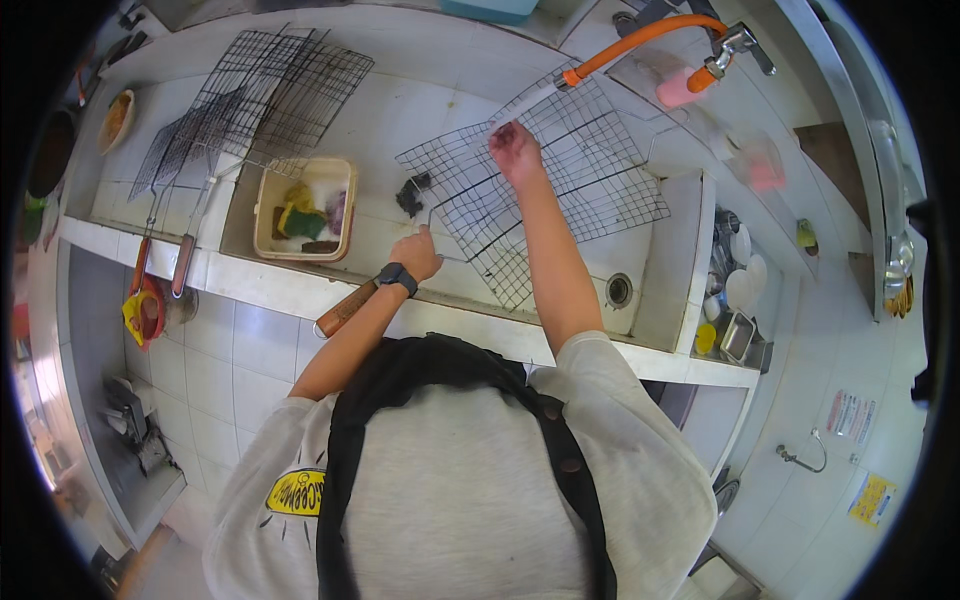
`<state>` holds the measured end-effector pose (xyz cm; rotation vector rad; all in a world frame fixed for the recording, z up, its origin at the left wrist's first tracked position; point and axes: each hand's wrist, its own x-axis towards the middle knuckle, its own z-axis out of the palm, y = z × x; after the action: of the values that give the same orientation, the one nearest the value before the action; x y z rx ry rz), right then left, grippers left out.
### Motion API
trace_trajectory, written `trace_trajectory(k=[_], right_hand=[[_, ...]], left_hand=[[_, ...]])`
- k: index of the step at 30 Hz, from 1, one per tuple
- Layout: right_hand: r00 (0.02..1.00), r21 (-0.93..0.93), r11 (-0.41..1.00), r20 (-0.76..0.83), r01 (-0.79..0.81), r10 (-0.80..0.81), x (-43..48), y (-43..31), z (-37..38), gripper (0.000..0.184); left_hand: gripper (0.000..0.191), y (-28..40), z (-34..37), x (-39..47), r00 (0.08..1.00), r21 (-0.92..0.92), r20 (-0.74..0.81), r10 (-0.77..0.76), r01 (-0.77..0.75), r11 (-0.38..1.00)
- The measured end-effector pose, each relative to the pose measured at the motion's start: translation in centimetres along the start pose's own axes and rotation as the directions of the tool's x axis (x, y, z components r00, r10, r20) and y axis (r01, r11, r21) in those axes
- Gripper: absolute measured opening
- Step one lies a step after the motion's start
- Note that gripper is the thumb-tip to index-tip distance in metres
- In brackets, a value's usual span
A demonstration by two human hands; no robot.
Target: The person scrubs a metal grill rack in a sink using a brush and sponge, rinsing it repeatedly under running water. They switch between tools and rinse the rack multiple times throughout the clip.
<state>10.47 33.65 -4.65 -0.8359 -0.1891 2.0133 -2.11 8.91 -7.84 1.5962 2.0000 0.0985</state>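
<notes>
A wire grill basket (577,161) lies opened out in the tiled sink (375,97), its mesh partly tilted over the floor. My left hand (418,253), with a watch at the wrist, is closed around the metal stem of its handle. The wooden handle grip (346,309) sticks out beneath my left forearm, over the sink's front edge. Above the mesh, my right hand (516,154) has its fingers bent in the water stream (529,103). That water runs from an orange hose (645,37) on a metal tap (731,51). Whether my right fingers hold anything is unclear.
A square tub (352,210) with sponges and suds stands left of a dark scouring pad (412,196). More wire grill baskets (262,97) lean across the sink's divider. A drain (619,290) sits front right; dishes (739,277) stand beyond the right wall.
</notes>
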Motion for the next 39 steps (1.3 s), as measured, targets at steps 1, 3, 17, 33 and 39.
trace_trajectory(k=[1,3,17,33,39], right_hand=[[1.0,-0.022,1.0,0.007,-0.004,0.004,0.3,-0.4,1.0,0.023],[0.994,-0.15,0.986,0.077,-0.071,0.083,0.5,0.0,3.4,0.023],[0.223,-0.885,-0.416,0.457,0.208,-0.861,-4.2,-15.3,-2.7,0.038],[0.474,-0.858,-0.498,0.492,0.123,-0.73,-10.9,-20.0,-6.6,0.063],[0.8,-0.922,-0.368,0.128,-0.123,-0.587,-7.0,-26.3,-10.4,0.075]], left_hand=[[0.062,-0.1,0.0,0.2,1.0,-0.008,0.015,0.014,-0.014,1.0],[0.064,-0.2,0.1,0.5,0.999,0.005,0.053,0.001,-0.002,1.0],[0.058,-3.4,-2.3,-3.7,0.98,-0.033,0.188,0.058,-0.053,0.998],[0.077,-4.2,-1.5,-2.2,0.991,-0.254,0.107,0.083,-0.053,0.966],[0.075,-3.9,-1.6,-2.0,0.985,-0.263,0.158,0.07,-0.026,0.965]])
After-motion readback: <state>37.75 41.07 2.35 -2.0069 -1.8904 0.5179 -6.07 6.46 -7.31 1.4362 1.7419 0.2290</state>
